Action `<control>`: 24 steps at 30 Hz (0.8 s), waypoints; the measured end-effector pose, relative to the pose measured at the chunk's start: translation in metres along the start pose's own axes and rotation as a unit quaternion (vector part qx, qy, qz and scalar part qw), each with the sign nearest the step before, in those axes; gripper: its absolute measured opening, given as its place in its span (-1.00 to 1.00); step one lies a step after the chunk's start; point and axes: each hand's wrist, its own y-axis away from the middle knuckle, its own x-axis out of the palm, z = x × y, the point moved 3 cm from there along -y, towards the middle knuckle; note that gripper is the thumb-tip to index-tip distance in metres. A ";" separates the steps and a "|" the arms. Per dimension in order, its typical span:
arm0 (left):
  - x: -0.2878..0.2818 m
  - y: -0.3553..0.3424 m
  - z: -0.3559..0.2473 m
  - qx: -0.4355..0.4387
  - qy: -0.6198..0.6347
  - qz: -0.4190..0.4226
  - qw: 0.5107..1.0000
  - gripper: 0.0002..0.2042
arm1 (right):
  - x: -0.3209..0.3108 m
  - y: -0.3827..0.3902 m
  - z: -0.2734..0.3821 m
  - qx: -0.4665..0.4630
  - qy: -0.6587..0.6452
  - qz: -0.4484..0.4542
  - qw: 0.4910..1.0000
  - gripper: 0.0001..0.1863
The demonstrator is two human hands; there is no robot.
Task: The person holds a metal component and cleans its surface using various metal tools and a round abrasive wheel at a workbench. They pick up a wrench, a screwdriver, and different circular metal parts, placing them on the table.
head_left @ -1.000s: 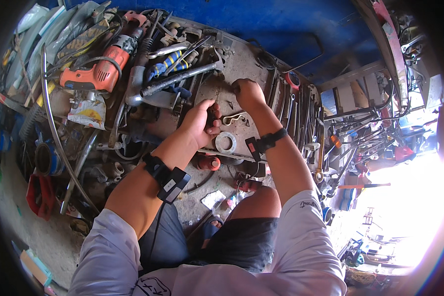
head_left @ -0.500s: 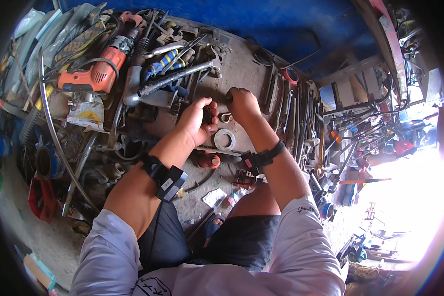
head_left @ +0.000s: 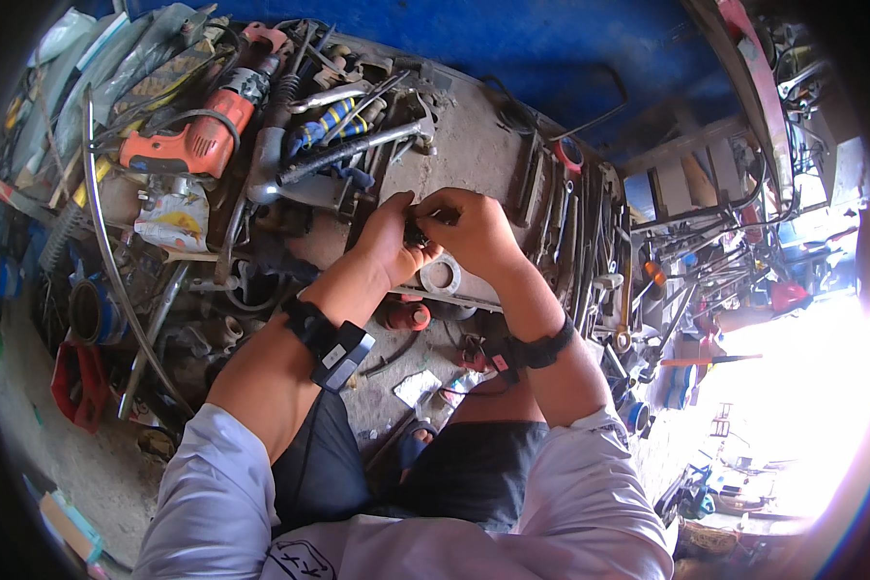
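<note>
My left hand (head_left: 389, 240) is curled around a small dark metal part (head_left: 416, 233), thumb on top, above the workbench. Close against it, the bent fingers of my right hand (head_left: 476, 232) are pinched together at the same part. Whatever those right fingertips grip is hidden by the hand itself. Just below both hands lies a flat pale metal ring (head_left: 441, 275) on the bench. Beyond my left hand a hammer (head_left: 358, 150) rests across other tools.
An orange power drill (head_left: 198, 137) lies on the cluttered left side, near a curved metal tube (head_left: 106, 232). Wrenches and rods line the right edge of the bench (head_left: 454, 126). A red-orange cylinder (head_left: 408, 315) sits under the near edge. A blue panel (head_left: 512, 48) rises behind.
My right hand has come left and down to meet my left hand at the dark part. A small clip-like piece seen on the bench between the hands is now covered.
</note>
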 end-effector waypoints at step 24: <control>-0.004 -0.002 0.003 -0.027 -0.088 0.035 0.995 -0.78 | -0.036 0.016 -0.140 0.073 0.339 -0.111 0.931 -0.81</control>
